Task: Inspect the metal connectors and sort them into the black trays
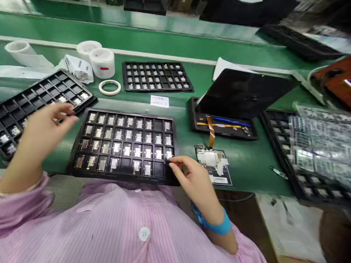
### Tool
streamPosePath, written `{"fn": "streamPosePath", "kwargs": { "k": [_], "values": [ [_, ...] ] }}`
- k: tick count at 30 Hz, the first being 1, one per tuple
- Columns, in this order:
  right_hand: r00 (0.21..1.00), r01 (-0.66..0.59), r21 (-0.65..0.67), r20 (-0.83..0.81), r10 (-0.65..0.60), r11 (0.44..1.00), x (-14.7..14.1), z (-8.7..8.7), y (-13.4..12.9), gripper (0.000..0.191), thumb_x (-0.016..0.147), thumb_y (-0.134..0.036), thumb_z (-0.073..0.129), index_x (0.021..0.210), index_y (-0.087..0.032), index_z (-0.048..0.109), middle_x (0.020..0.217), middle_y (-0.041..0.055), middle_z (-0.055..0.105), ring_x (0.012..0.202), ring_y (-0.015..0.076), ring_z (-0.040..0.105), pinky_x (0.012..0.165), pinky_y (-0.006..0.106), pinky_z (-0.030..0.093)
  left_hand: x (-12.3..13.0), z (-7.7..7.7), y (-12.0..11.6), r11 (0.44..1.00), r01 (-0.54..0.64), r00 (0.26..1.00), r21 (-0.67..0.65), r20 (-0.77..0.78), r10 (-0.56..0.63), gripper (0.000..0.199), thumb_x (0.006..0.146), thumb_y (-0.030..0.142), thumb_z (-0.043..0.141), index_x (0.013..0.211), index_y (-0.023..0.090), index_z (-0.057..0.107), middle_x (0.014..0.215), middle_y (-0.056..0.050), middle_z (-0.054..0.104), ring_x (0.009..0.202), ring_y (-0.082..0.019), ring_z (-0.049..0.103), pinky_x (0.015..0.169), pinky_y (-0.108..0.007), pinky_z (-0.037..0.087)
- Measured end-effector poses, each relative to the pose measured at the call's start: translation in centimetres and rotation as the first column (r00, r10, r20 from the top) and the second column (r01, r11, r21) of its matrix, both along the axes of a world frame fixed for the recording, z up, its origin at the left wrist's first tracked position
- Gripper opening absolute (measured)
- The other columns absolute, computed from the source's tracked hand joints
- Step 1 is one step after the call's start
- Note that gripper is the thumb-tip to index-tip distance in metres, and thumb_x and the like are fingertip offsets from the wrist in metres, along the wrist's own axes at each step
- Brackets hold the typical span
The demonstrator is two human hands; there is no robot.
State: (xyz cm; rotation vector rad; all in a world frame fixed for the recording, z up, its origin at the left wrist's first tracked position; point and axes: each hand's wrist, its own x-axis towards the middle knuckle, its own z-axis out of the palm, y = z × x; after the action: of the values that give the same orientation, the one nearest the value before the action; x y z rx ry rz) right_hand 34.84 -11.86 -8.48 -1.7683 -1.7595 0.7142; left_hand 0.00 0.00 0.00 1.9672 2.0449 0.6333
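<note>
In front of me lies a black compartment tray (99, 176), with small silver-topped circuit modules (127, 150) in most of its pockets. At its right edge my right hand (196, 179), with a blue band on the wrist, pinches thumb and forefinger together. Whatever is between those fingertips is too small and dark to make out. My left hand (44, 129) hovers above a second black tray (20, 109) on the left, its thumb and fingers apart and nothing visible in them. That tray lies at an angle and carries a few modules, partly hidden by the hand.
A third module tray (159, 88) lies farther back, near a tape ring (109, 87) and white rolls (102, 64). On the right are a propped black screen (241, 95), a circuit board (214, 166) joined by an orange ribbon, and a tray under plastic-wrapped sheets (323, 142).
</note>
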Motion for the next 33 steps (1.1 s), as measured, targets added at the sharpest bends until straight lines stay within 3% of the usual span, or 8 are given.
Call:
{"fn": "streamPosePath", "kwargs": {
  "k": [3, 5, 10, 17, 21, 24, 29, 33],
  "values": [
    [0.986, -0.167, -0.036, -0.010, 0.167, 0.985, -1.9, 0.0, 0.6, 0.006, 0.093, -0.012, 0.061, 0.096, -0.016, 0.064, 0.091, 0.0047, 0.061, 0.082, 0.0201, 0.059, 0.075, 0.035, 0.048, 4.4, -2.8, -4.1, 0.847, 0.486, 0.872, -0.214, 0.179, -0.455, 0.021, 0.092, 0.032, 0.062, 0.107, 0.019, 0.070, 0.103, -0.004, 0.071, 0.086, -0.018, 0.064, 0.074, -0.030, 0.049],
    [0.968, -0.246, -0.078, 0.026, 0.248, 0.966, -3.0, 0.1, 1.0, 0.008, 0.092, -0.011, 0.063, 0.098, -0.016, 0.064, 0.097, 0.0065, 0.060, 0.089, 0.0222, 0.059, 0.079, 0.037, 0.049, 6.9, -4.1, -5.7, 0.709, 0.629, 0.775, -0.317, 0.186, -0.604, 0.014, 0.094, 0.024, 0.059, 0.102, 0.019, 0.069, 0.103, -0.005, 0.068, 0.091, -0.020, 0.063, 0.081, -0.034, 0.051],
    [0.936, -0.286, -0.176, 0.161, 0.314, 0.942, -4.5, 0.5, 1.7, 0.014, 0.089, -0.008, 0.065, 0.100, -0.015, 0.062, 0.103, 0.0086, 0.058, 0.094, 0.0249, 0.058, 0.083, 0.041, 0.049, 10.7, -5.5, -5.8, 0.675, 0.586, 0.766, -0.449, 0.035, -0.642, 0.015, 0.094, 0.020, 0.059, 0.106, 0.016, 0.065, 0.108, -0.009, 0.062, 0.099, -0.026, 0.063, 0.083, -0.039, 0.052],
    [0.954, -0.279, -0.161, 0.065, 0.292, 0.947, -4.4, 0.7, 1.4, 0.021, 0.085, -0.003, 0.064, 0.085, -0.020, 0.052, 0.094, 0.0033, 0.057, 0.084, 0.0195, 0.056, 0.074, 0.034, 0.047, 11.1, -5.7, -5.5, 0.652, 0.600, 0.758, -0.463, 0.069, -0.648, 0.014, 0.087, 0.013, 0.062, 0.100, 0.016, 0.062, 0.106, -0.008, 0.060, 0.087, -0.025, 0.062, 0.072, -0.037, 0.049],
    [0.965, -0.240, -0.234, -0.167, 0.204, 0.942, -3.9, 0.7, 1.1, 0.019, 0.087, -0.006, 0.060, 0.093, -0.022, 0.054, 0.080, -0.0015, 0.061, 0.073, 0.0165, 0.059, 0.067, 0.032, 0.046, 10.7, -6.2, -5.9, 0.683, 0.624, 0.781, -0.380, 0.264, -0.566, 0.010, 0.084, 0.008, 0.058, 0.082, 0.017, 0.057, 0.087, -0.003, 0.061, 0.080, -0.020, 0.059, 0.070, -0.032, 0.046],
    [0.887, -0.176, -0.280, -0.461, 0.028, 0.944, -3.6, 1.4, 1.1, 0.023, 0.086, -0.020, 0.068, 0.107, -0.021, 0.057, 0.086, 0.0003, 0.066, 0.073, 0.0153, 0.064, 0.064, 0.029, 0.050, 10.5, -6.3, -6.1, 0.708, 0.631, 0.749, -0.316, 0.486, -0.451, 0.015, 0.087, 0.014, 0.059, 0.101, 0.018, 0.059, 0.081, 0.001, 0.061, 0.069, -0.014, 0.059, 0.065, -0.028, 0.048],
    [0.702, -0.198, -0.310, -0.707, -0.087, 0.930, -3.8, 3.5, 1.2, 0.021, 0.086, -0.032, 0.072, 0.100, -0.020, 0.062, 0.079, 0.0011, 0.065, 0.069, 0.0143, 0.064, 0.049, 0.022, 0.048, 10.4, -5.6, -6.1, 0.702, 0.638, 0.463, -0.317, 0.886, -0.021, 0.030, 0.089, 0.019, 0.060, 0.119, 0.015, 0.060, 0.082, -0.001, 0.065, 0.071, -0.012, 0.068, 0.070, -0.024, 0.057],
    [0.742, -0.177, -0.183, -0.671, 0.009, 0.967, -4.1, 4.4, 1.0, 0.014, 0.092, -0.028, 0.064, 0.105, -0.021, 0.066, 0.081, 0.0009, 0.064, 0.071, 0.0129, 0.061, 0.052, 0.022, 0.048, 10.5, -4.7, -6.5, 0.689, 0.642, 0.289, -0.336, 0.939, 0.188, 0.019, 0.088, 0.026, 0.070, 0.100, 0.015, 0.060, 0.079, 0.000, 0.068, 0.070, -0.013, 0.073, 0.064, -0.021, 0.060]
  ]
}}
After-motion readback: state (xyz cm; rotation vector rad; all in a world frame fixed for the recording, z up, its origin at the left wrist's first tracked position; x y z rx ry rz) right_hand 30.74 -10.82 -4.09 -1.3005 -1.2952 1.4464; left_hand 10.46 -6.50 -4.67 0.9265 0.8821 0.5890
